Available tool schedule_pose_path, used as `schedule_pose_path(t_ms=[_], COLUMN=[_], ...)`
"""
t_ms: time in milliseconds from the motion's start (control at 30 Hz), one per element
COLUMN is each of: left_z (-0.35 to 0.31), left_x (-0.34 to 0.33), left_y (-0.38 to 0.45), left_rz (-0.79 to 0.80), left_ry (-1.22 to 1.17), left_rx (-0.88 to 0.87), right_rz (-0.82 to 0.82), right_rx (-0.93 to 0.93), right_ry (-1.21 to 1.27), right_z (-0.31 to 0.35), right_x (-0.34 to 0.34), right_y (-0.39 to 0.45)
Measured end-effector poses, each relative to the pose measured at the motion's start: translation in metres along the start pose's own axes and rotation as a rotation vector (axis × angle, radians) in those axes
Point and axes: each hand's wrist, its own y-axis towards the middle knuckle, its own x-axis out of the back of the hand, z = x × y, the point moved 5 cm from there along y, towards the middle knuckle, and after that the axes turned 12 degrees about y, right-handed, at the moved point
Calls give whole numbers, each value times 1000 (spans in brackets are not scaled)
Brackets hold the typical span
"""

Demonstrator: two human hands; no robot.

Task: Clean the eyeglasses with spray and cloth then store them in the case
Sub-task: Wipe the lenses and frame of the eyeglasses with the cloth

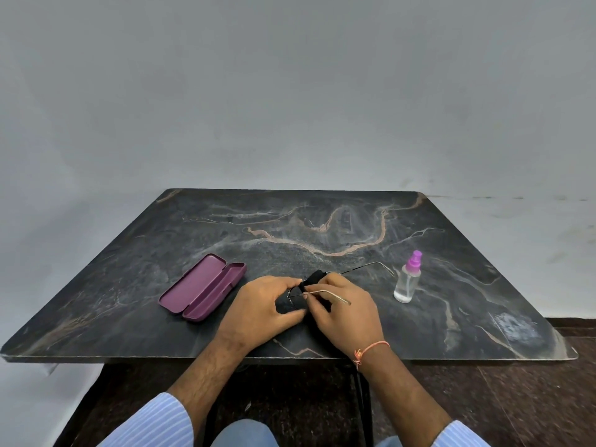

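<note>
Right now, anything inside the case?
Nothing visible: the open purple case shows bare lining in both halves. The eyeglasses are outside it, held in both hands with the black cloth.

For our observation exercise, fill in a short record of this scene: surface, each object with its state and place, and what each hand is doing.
Surface: dark marble-patterned table
Case: purple hard glasses case, open, left of the hands
Spray: clear bottle with pink spray top, upright, right of the hands
Glasses: thin metal-framed eyeglasses, temples unfolded
Cloth: black cleaning cloth, wrapped on the glasses
Left hand: holds glasses and cloth
Right hand: grips cloth on the glasses
</note>
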Motion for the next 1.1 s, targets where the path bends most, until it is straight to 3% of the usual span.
schedule_pose_path(t_ms=[167,333,600,767,1100], left_z=[-1,0,-6,-5,-8], left_x=[1,1,5,4,7], left_y=[0,0,0,-1,2], left_rz=[11,-28,12,-54,22], left_ry=[-8,17,-1,0,15], left_rx=[-18,-21,-12,-20,6], right_rz=[146,-73,120,-58,168], right_rx=[65,-49,128,-34,71], right_ry=[61,-35,40,-14,79], right_z=[6,-3,9,-1,6], right_x=[-9,0,-9,0,-10], right_y=[-2,1,-3,1,0])
